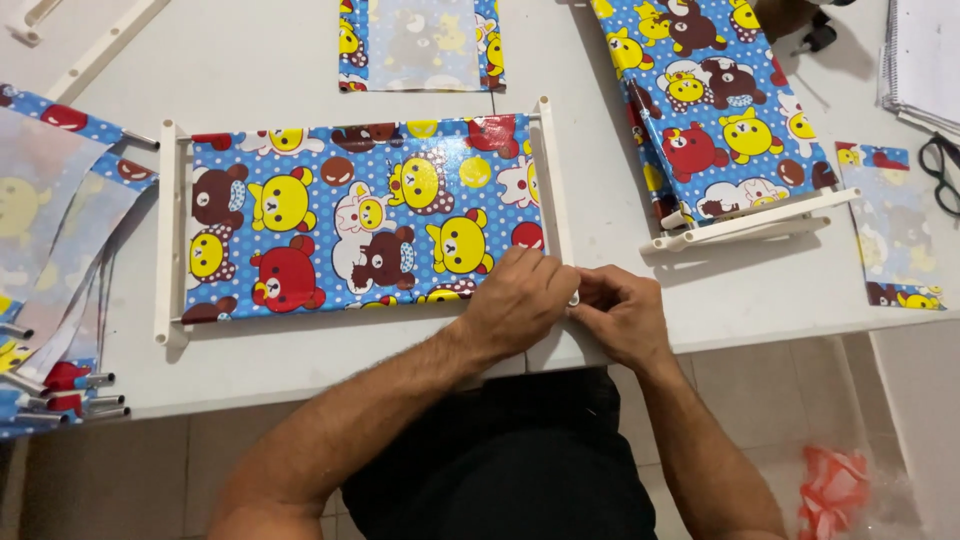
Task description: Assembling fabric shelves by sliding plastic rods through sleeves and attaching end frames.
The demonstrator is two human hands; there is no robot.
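Note:
A blue fabric panel [360, 215] printed with cartoon bears lies flat on the white table [250, 70], stretched between two white plastic end bars [168, 230] and thin rods. My left hand [520, 300] rests on the panel's near right corner, fingers curled over the right bar's [556, 180] lower end. My right hand [620, 312] meets it from the right, pinching at the same corner joint [574, 297]. What sits between the fingers is hidden.
A second bear-print panel with white bars [720, 110] lies at the right. More panels with metal rod ends [60, 300] are stacked at the left. Smaller print pieces [420, 45] [895, 230], glasses [940, 170], papers [925, 60] and floor scraps [830, 490] are around.

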